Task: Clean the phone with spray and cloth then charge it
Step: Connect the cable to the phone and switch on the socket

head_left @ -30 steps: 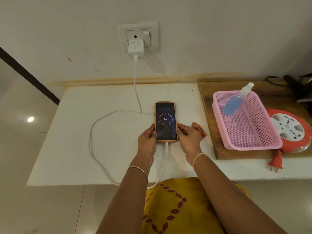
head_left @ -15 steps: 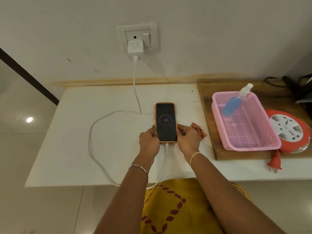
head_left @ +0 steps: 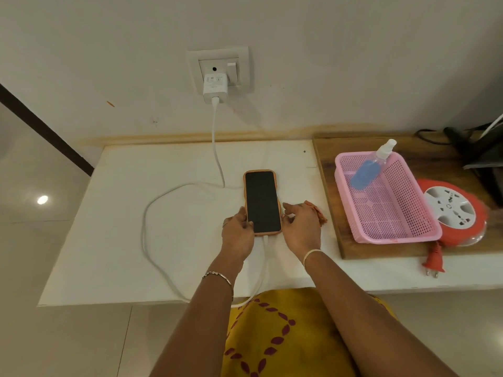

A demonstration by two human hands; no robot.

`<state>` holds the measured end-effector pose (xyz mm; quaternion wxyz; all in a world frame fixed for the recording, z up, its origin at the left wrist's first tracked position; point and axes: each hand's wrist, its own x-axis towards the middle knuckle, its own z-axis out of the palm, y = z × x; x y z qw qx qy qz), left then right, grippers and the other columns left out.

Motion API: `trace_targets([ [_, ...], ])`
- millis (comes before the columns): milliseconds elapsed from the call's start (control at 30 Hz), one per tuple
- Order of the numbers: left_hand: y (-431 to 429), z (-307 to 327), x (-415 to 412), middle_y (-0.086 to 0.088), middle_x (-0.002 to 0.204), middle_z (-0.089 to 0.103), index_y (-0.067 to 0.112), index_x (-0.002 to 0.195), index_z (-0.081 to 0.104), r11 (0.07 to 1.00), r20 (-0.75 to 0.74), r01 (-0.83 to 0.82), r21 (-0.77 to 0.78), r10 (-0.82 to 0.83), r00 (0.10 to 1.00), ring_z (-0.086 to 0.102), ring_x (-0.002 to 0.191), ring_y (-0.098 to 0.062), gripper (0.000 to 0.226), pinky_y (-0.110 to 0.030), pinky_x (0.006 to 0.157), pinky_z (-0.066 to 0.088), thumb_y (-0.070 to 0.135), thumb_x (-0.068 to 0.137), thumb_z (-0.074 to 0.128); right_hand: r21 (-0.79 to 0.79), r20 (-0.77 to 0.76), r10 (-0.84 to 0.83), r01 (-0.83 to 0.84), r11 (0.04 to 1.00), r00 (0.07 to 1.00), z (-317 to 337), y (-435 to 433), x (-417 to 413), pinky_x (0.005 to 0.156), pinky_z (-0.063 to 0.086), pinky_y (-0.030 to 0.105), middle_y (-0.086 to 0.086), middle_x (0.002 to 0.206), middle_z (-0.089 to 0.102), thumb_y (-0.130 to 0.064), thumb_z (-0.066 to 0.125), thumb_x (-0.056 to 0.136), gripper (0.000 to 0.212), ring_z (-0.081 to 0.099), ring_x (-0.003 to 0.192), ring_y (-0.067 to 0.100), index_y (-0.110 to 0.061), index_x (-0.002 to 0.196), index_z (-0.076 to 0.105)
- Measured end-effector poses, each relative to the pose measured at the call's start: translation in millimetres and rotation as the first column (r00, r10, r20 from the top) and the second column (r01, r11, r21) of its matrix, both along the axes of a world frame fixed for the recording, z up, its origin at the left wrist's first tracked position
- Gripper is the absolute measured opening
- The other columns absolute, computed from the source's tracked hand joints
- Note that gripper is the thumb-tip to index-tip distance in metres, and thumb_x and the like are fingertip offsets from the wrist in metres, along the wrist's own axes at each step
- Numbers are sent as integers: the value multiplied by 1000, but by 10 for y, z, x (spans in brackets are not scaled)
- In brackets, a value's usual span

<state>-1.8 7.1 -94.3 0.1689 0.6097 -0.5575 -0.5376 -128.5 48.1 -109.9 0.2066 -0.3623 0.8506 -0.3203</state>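
Observation:
The phone [head_left: 262,201], in an orange case with a dark screen, lies flat on the white table [head_left: 114,240]. A white cable [head_left: 148,213] runs from its near end in a loop up to the white charger [head_left: 215,87] in the wall socket. My left hand [head_left: 238,232] grips the phone's lower left edge. My right hand [head_left: 300,227] rests by the lower right edge with its fingers spread. An orange cloth [head_left: 319,214] peeks out behind my right hand. The blue spray bottle [head_left: 367,170] lies in the pink basket [head_left: 402,232].
The pink basket stands on a wooden board [head_left: 329,172] at the right. A red and white extension reel [head_left: 451,210] sits beside it, its red plug [head_left: 434,261] on the table edge. Black cables and a dark device [head_left: 479,148] occupy the far right corner.
The phone's screen, which showed a charging display at 42, has gone dark. My right hand's fingers have loosened and spread off the phone's edge.

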Motion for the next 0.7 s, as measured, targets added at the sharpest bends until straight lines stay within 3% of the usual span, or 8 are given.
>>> trace_targets([
  [100,75,12,28,-8,137,44,17,137,46,1000,-18,-8,-24,7,1000,52,106,-17,40,-27,97,39,12,98,47,35,-436,149,-149,988,887,28,118,-96,86,50,27,4,120,61,-13,68,85,40,58,106,19,-20,124,61],
  [167,117,10,49,-7,134,44,17,138,46,999,-30,-28,-28,28,999,52,106,-16,43,-29,100,39,13,95,53,122,-582,212,-173,977,785,25,154,-195,89,49,28,6,129,54,-14,70,83,53,53,114,22,-24,133,53],
  [300,155,24,60,-6,133,44,14,140,43,998,-58,-69,-8,68,996,52,117,-20,50,-33,105,39,13,93,58,312,-585,305,-138,940,751,3,144,-371,88,50,25,9,146,38,-20,65,88,68,52,121,24,-31,146,29],
  [533,124,0,62,-5,133,45,14,139,44,996,-94,-89,12,90,992,47,107,-10,49,-29,102,39,13,92,59,332,-509,284,-119,936,812,18,98,-493,83,54,32,10,131,52,-10,69,84,59,60,108,29,-23,137,46],
  [700,103,5,85,-7,137,48,13,141,41,994,-111,-83,77,91,990,50,121,-19,52,-33,107,40,16,93,59,456,-566,452,-195,868,689,134,42,-571,89,51,32,11,124,56,-18,68,84,50,60,106,29,-19,129,46],
])
